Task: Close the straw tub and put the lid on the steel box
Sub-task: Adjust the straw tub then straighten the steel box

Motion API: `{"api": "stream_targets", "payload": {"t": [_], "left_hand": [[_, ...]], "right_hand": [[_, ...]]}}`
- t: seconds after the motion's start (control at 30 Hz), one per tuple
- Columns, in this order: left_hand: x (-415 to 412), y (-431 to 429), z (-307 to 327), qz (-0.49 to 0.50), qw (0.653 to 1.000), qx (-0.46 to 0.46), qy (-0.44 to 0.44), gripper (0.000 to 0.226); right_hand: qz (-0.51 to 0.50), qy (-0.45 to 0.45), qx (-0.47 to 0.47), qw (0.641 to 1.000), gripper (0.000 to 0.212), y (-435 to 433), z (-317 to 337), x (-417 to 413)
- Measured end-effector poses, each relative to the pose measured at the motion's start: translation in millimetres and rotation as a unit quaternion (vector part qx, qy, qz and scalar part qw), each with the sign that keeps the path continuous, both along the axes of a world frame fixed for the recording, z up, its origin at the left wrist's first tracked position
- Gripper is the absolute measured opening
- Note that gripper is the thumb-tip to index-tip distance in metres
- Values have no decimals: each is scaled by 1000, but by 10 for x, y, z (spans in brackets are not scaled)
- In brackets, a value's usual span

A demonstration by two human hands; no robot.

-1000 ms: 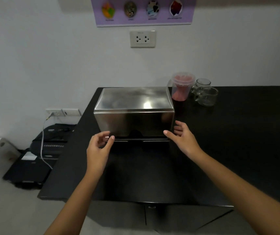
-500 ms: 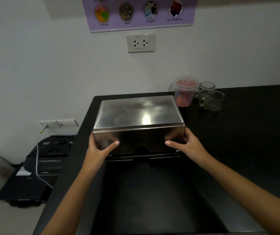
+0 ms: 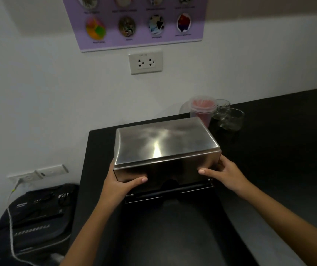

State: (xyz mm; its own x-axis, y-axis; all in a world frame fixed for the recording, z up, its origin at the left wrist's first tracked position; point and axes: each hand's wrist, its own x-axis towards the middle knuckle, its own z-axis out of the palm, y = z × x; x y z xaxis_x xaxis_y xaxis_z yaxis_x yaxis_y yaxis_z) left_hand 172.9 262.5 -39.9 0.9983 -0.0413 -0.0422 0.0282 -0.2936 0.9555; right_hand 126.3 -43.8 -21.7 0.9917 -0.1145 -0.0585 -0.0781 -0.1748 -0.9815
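Note:
A shiny steel lid point(image 3: 163, 141) covers the steel box on the black counter; a dark strip of the box's base point(image 3: 169, 192) shows under the lid's front edge, and the lid sits slightly raised there. My left hand point(image 3: 121, 181) grips the lid's front left corner, thumb on the front face. My right hand point(image 3: 225, 171) grips its front right corner. Behind the box at the back right stands the clear straw tub point(image 3: 202, 110) with red straws and a clear lid on top.
Two clear glass mugs point(image 3: 230, 117) stand right of the tub. The black counter point(image 3: 278, 150) meets a white wall with a socket point(image 3: 145, 62). Left of the counter, on the floor, lie a dark bag point(image 3: 36, 217) and a white cable.
Both hands moved from just in front of the box to grip the lid's front corners. The view has closed in on the box and tilted.

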Motion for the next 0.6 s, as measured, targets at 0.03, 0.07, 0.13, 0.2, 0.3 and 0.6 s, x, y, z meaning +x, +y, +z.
{"api": "stream_targets", "payload": {"t": [0.03, 0.07, 0.13, 0.2, 0.3, 0.6], "left_hand": [[36, 5, -1, -1, 1000, -4, -5, 104], [68, 1, -4, 2, 1000, -10, -10, 102], [118, -12, -22, 10, 1000, -19, -16, 98], [171, -13, -27, 13, 999, -21, -22, 101], [274, -28, -41, 15, 999, -28, -25, 105], [639, -121, -32, 32, 999, -11, -11, 104]], "right_hand": [[-4, -3, 0, 1000, 46, 7, -2, 30], [-4, -4, -1, 1000, 46, 10, -3, 63], [-3, -5, 1, 1000, 45, 12, -13, 131], [-5, -9, 3, 1000, 42, 4, -31, 229], [7, -5, 2, 1000, 42, -32, -24, 387], [36, 17, -20, 999, 45, -133, 3, 889]]}}
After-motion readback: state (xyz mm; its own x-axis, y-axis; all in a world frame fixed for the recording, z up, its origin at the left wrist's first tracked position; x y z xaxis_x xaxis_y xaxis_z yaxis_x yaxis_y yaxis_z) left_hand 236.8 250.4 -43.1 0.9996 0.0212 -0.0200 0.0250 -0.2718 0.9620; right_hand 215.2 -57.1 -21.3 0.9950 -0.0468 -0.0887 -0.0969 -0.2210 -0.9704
